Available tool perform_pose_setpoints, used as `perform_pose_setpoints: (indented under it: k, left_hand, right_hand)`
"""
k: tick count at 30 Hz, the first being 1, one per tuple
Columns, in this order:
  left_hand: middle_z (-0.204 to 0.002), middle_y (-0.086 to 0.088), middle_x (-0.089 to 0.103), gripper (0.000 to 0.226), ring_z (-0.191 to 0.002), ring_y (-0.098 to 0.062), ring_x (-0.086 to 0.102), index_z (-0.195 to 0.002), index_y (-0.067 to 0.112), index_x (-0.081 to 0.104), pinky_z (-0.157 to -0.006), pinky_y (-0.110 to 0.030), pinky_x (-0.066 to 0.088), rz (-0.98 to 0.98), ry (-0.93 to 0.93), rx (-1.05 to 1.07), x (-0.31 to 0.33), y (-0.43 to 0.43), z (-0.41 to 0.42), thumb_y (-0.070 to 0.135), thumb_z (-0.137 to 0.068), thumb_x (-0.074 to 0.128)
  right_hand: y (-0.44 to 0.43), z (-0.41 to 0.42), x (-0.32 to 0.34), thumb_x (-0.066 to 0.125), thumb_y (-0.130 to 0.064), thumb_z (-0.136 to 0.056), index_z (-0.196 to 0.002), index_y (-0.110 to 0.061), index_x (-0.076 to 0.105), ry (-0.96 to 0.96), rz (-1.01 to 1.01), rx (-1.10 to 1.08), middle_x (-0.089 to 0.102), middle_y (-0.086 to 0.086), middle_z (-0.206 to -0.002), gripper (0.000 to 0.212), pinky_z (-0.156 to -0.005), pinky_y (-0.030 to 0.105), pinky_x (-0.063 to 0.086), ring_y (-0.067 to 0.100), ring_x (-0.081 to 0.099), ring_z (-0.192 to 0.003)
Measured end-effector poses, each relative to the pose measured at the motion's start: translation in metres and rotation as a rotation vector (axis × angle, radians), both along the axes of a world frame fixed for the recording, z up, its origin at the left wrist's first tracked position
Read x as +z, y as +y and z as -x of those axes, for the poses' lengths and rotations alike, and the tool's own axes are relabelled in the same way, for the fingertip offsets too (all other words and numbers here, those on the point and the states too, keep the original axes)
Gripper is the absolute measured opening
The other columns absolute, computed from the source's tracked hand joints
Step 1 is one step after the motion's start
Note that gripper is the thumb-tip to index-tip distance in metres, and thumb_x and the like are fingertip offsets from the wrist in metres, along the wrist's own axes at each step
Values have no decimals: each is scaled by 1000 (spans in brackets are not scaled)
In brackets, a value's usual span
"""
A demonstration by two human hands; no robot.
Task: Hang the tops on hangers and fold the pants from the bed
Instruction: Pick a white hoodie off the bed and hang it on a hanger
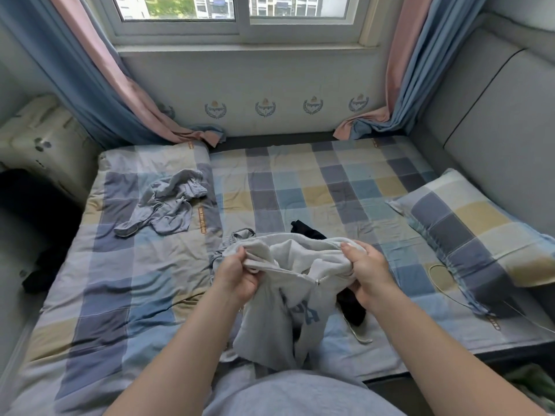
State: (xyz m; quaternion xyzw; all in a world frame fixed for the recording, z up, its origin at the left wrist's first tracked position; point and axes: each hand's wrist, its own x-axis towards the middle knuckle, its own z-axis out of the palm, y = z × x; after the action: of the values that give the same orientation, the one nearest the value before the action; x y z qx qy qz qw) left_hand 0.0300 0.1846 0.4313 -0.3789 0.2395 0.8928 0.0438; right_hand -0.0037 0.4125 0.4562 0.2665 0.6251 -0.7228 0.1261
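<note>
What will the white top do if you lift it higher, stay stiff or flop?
Probably flop: the top sags in folds below the left hand and right hand. It looks thick, so maybe heavier than a thin shirt.

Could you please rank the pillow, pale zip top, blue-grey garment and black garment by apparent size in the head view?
1. Pillow and pale zip top: about alike, top nearer the camera, so unranked.
2. Crumpled blue-grey garment.
3. Black garment, partly hidden.
</note>
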Motion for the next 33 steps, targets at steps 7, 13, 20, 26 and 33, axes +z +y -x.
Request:
perform_pose_setpoints:
  k: [7,13,20,26,33]
  left_hand:
    - [-89,-15,68,32,-75,-21,70,-110,-4,60,-61,-28,61,-31,197,-186,28,-4,-7,15,-105,36]
    - [-93,-21,71,31,-80,-28,72,-102,-4,70,-69,-35,62,78,124,-439,24,-14,-24,14,-80,57]
    - [-109,-16,61,35,-88,-20,60,-116,-10,62,-75,-25,54,-100,-83,-299,-20,-34,-28,11,-96,44]
    - [-109,-22,72,69,-90,-32,70,-116,-4,71,-70,-41,58,106,-136,-590,-49,-28,-46,58,-86,68]
    - [-87,-5,65,36,-72,-19,61,-107,10,68,-58,-27,52,921,-422,-1425,-80,-8,-75,26,-78,82]
  right_hand:
    - [26,-5,-67,65,-2,-91,-119,7,56,-385,-144,28,65,25,-103,31,-53,45,60,37,68,-78]
    - [29,-22,-79,33,9,-93,-126,1,58,-483,175,13,68,26,-103,43,-72,44,59,33,66,-81]
    - [45,-29,-69,36,-9,-103,-125,2,60,-448,518,-54,68,30,-116,34,-85,51,59,42,70,-101]
    - [48,-47,-68,60,-23,-98,-121,-1,64,-524,512,28,70,25,-114,32,-83,55,56,39,70,-95]
    - [48,-71,-64,58,-8,-88,-125,5,61,-390,559,-41,70,26,-114,39,-74,48,62,37,72,-92]
